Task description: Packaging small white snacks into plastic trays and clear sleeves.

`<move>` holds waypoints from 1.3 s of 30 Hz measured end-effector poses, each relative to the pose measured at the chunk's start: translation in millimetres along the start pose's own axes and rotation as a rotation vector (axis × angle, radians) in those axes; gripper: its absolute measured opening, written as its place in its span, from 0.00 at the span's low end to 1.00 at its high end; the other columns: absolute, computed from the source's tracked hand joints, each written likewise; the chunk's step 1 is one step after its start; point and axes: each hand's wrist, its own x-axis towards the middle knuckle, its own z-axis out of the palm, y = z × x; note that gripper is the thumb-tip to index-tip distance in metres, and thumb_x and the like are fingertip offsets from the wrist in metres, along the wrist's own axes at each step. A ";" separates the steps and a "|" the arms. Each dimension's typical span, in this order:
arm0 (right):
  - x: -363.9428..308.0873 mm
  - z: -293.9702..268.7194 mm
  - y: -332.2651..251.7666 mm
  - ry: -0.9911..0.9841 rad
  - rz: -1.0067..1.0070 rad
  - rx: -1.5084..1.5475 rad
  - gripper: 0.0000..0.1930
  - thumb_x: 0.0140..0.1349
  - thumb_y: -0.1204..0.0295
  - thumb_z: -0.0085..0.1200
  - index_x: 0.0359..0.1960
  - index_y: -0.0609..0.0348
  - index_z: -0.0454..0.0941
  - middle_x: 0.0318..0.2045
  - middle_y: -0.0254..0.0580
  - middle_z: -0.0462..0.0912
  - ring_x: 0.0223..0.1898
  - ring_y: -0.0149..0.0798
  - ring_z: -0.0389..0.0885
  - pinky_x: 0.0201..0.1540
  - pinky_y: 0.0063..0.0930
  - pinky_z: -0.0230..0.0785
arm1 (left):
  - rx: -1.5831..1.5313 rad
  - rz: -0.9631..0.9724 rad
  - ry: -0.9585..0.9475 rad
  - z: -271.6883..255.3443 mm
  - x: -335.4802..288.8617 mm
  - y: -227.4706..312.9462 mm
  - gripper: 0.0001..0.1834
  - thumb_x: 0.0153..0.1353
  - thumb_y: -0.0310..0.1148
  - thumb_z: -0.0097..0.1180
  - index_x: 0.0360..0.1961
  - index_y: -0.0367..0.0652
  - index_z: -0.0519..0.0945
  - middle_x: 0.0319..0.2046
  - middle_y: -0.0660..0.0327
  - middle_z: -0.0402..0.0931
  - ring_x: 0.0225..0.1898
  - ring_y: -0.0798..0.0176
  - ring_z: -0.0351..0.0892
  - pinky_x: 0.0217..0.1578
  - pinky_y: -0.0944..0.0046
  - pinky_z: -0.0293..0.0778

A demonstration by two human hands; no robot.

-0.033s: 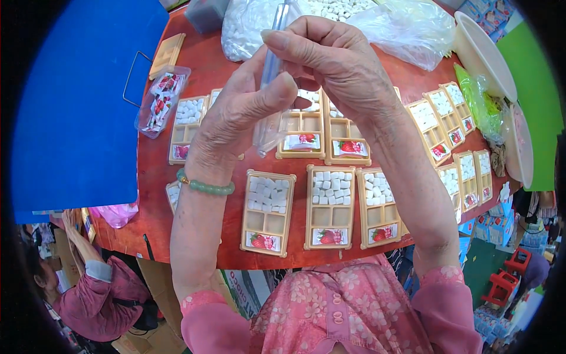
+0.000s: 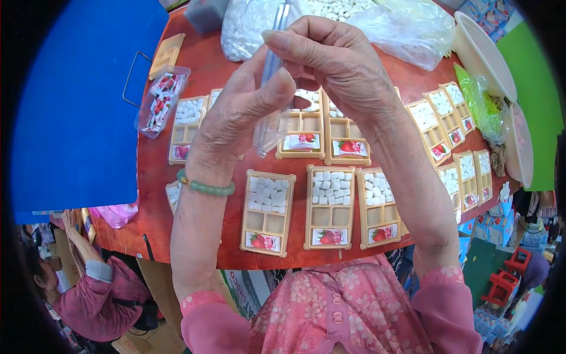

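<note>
Inspected at the upper centre: clear plastic cover (image 2: 273, 64), raised over the table (image 2: 230, 271) and turned nearly edge-on to the view. Found grasped by both hands: left hand (image 2: 239, 109) with thumb pressed along its length, right hand (image 2: 336, 59) with thumb and bent fingers about its upper part. Fingers on the far side largely hidden; firmness of hold, cannot tell.

Recorded bearing of cover: one o'clock from the left hand, nine o'clock from the right. Long axis noted from just past twelve down to just past six, top leaning right. Judged decisive: this axis against that of the beige compartment tray (image 2: 275, 223) at six o'clock, with much the same lean in view, hence nearly parallel. Left hand judged nearer to that tray. Height of cover above it, cannot tell.

Also noted: second beige tray (image 2: 309, 123) at five o'clock from the cover's middle, partly behind its lower end; tub of strawberry-printed sachets (image 2: 141, 125) at nine o'clock from the left hand; clear plastic bag (image 2: 401, 35) at two o'clock from the right.
</note>
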 end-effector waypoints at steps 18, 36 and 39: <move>-6.3 -15.5 -7.9 -0.144 0.000 -0.104 0.11 0.62 0.67 0.56 0.38 0.63 0.80 0.28 0.32 0.81 0.29 0.21 0.77 0.32 0.14 0.68 | 0.075 -0.024 -0.042 -0.5 0.0 -5.3 0.41 0.55 0.58 0.58 0.61 0.41 0.64 0.48 0.62 0.71 0.49 0.68 0.72 0.44 0.68 0.73; -9.0 -19.6 -4.3 -0.171 0.004 -0.083 0.11 0.61 0.69 0.56 0.39 0.65 0.79 0.28 0.34 0.80 0.28 0.22 0.77 0.29 0.16 0.69 | 0.117 -0.027 -0.034 4.6 -8.9 -1.7 0.42 0.55 0.63 0.54 0.60 0.41 0.66 0.47 0.62 0.71 0.49 0.68 0.72 0.44 0.67 0.72; -7.9 -22.1 1.2 -0.148 -0.005 -0.044 0.11 0.61 0.69 0.56 0.38 0.66 0.79 0.27 0.35 0.80 0.27 0.23 0.76 0.28 0.16 0.69 | 0.112 -0.075 -0.036 1.2 -8.7 -3.7 0.42 0.55 0.66 0.50 0.59 0.41 0.68 0.46 0.62 0.72 0.47 0.68 0.73 0.43 0.67 0.73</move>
